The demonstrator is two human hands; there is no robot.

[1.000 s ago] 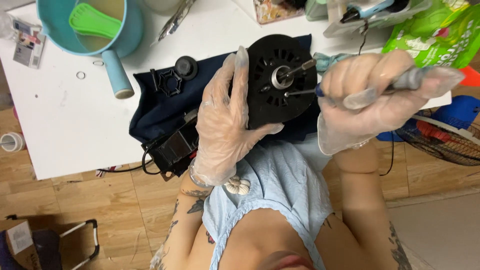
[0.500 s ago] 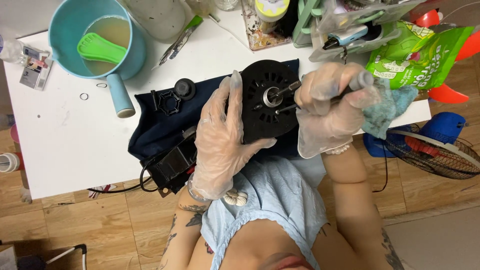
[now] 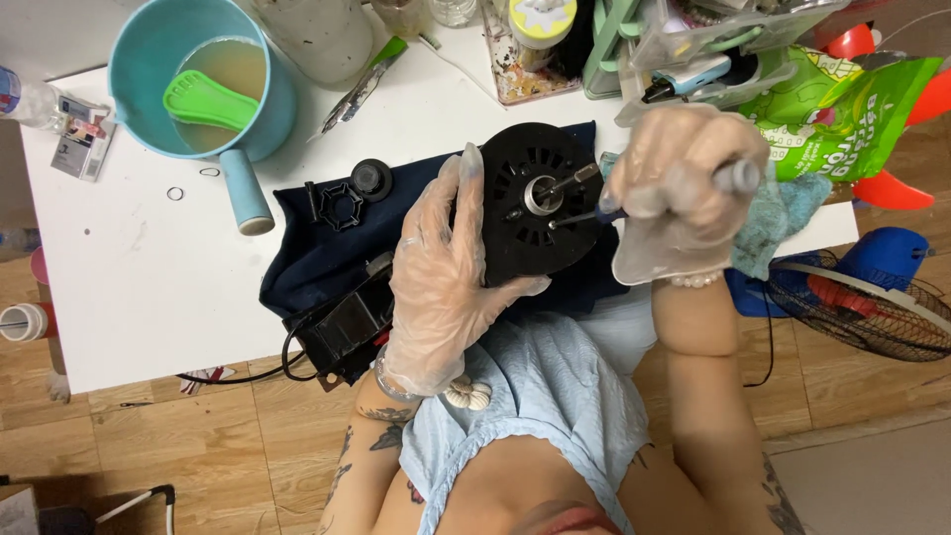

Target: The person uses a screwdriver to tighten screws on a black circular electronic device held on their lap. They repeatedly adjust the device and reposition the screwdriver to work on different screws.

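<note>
A round black slotted motor housing (image 3: pixel 540 163) with a metal shaft in its middle stands on a dark blue cloth (image 3: pixel 327 253) on the white table (image 3: pixel 149 287). My left hand (image 3: pixel 446 267), in a clear glove, grips the housing's left edge and steadies it. My right hand (image 3: pixel 684 188), also gloved, is closed around the handle of a screwdriver (image 3: pixel 594 213). The screwdriver's tip touches the face of the housing beside the shaft.
A teal jug (image 3: pixel 213 74) with murky water and a green brush stands at the back left. Small black plastic parts (image 3: pixel 347 193) lie on the cloth, a black box (image 3: pixel 342 332) at the table's front edge. Clutter and a green bag (image 3: pixel 852 109) fill the back right; a fan guard (image 3: pixel 862 307) is on the floor.
The view has shifted, so the table sits lower in the frame. My right hand has turned on the screwdriver handle. My left hand stays on the housing.
</note>
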